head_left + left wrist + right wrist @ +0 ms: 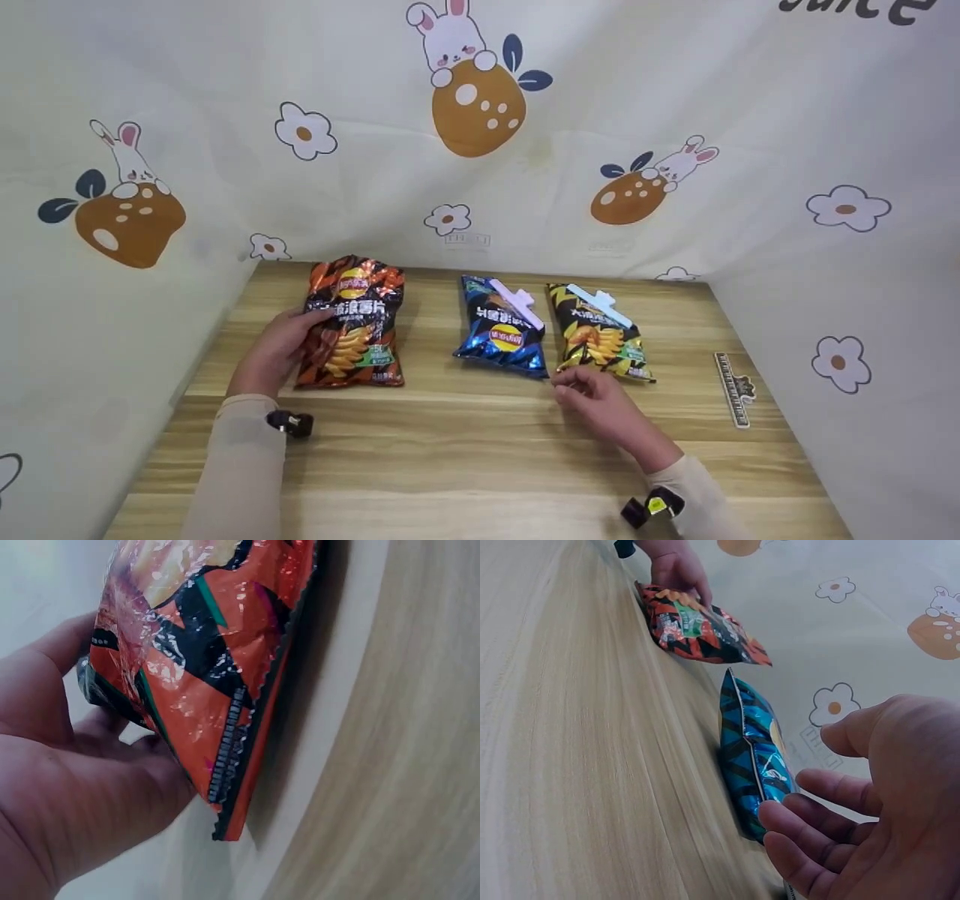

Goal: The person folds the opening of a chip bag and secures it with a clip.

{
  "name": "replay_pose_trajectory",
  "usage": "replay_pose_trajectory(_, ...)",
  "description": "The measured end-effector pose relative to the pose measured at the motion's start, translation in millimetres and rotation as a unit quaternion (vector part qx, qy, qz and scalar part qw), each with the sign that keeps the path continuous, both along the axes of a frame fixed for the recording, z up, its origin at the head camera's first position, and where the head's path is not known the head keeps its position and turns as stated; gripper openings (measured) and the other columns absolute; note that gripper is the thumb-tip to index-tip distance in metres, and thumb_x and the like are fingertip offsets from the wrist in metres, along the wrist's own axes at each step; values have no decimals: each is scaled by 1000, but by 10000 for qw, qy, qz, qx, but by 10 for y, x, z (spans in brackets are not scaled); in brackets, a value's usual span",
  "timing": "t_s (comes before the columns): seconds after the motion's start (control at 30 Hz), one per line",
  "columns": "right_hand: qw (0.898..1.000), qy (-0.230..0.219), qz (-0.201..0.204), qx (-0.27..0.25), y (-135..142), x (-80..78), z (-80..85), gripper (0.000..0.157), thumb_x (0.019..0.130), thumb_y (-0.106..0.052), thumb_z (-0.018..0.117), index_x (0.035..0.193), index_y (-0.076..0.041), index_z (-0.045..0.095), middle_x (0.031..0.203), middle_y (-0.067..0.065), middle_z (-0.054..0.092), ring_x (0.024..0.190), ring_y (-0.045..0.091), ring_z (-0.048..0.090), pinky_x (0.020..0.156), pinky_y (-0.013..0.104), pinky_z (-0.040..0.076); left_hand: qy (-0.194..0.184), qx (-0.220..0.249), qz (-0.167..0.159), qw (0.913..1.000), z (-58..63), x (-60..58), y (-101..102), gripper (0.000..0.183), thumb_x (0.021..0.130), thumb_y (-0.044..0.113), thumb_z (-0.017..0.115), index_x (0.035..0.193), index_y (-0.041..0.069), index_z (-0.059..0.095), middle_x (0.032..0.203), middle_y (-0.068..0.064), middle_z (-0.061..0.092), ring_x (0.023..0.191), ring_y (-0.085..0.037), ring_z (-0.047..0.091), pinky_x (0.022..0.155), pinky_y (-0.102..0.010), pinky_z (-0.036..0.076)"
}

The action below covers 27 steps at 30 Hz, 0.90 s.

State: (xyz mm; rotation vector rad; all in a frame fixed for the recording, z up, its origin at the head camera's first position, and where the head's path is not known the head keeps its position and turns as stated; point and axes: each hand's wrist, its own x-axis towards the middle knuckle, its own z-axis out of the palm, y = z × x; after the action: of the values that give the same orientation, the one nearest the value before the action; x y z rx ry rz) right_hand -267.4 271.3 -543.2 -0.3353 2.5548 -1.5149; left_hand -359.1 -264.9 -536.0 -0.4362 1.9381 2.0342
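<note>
An orange-and-black bag of potato chips (360, 322) is at the left of the table. My left hand (277, 345) grips its left side, with the thumb over the front and the other fingers behind. The left wrist view shows the bag's crimped end (255, 727) close over the wood. My right hand (600, 405), fingers loosely bent, holds nothing and is at the bottom edge of a yellow chip bag (600, 341). Beside that lies a blue chip bag (504, 337), seen edge-on in the right wrist view. A purple clip (517, 302) is on the blue bag, a light-blue clip (600, 304) on the yellow one.
Near the table's right edge lies a black-and-white clip (735, 390). The wood-grain table (450, 457) meets a pale cloth backdrop (360, 187) printed with rabbits and flowers, which encloses the back and both sides.
</note>
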Motion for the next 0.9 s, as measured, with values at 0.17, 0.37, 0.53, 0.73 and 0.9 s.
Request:
replay_pose_trajectory(0.17, 10000, -90, 7, 18, 13, -1, -10, 28, 107, -22, 72, 126, 0, 74, 114, 16, 76, 103, 30, 71, 85, 30, 58, 252, 298, -213, 9990, -28, 20, -5, 89, 108, 42, 72, 173, 3, 25, 133, -8, 69, 113, -21, 73, 101, -35, 61)
replay_pose_trajectory(0.37, 10000, 1, 44, 63, 10, 14, 5, 28, 107, -23, 72, 124, 0, 75, 114, 15, 77, 102, 28, 70, 86, 29, 57, 358, 689, -121, 9969, -40, 46, 20, 89, 109, 37, 71, 176, 9, 19, 143, -11, 62, 119, -24, 71, 105, -38, 60)
replay_pose_trajectory(0.53, 10000, -18, 15, -64, 6, 26, 10, 26, 107, -21, 73, 124, -1, 75, 114, 15, 76, 102, 28, 70, 85, 28, 56, 582, 1001, 35, 9933, -36, 70, 58, 82, 109, 30, 73, 173, 6, 27, 136, -9, 66, 116, -23, 73, 103, -38, 61)
replay_pose_trajectory(0.73, 9997, -80, 16, -230, 11, 30, -7, 24, 107, -18, 72, 124, -1, 75, 114, 15, 76, 103, 32, 69, 83, 28, 57, 959, 1139, 45, 9888, 23, 139, 127, 73, 109, 26, 72, 168, 1, 35, 128, -5, 72, 115, -21, 73, 101, -34, 61)
replay_pose_trajectory(0.9, 9997, -89, 47, -200, 3, 25, -1, 26, 107, -19, 72, 125, 0, 75, 115, 16, 76, 103, 31, 70, 84, 27, 57, 1378, 1196, 81, 9832, 84, 171, 206, 67, 110, 20, 71, 164, -1, 39, 124, -3, 74, 111, -18, 73, 97, -30, 62)
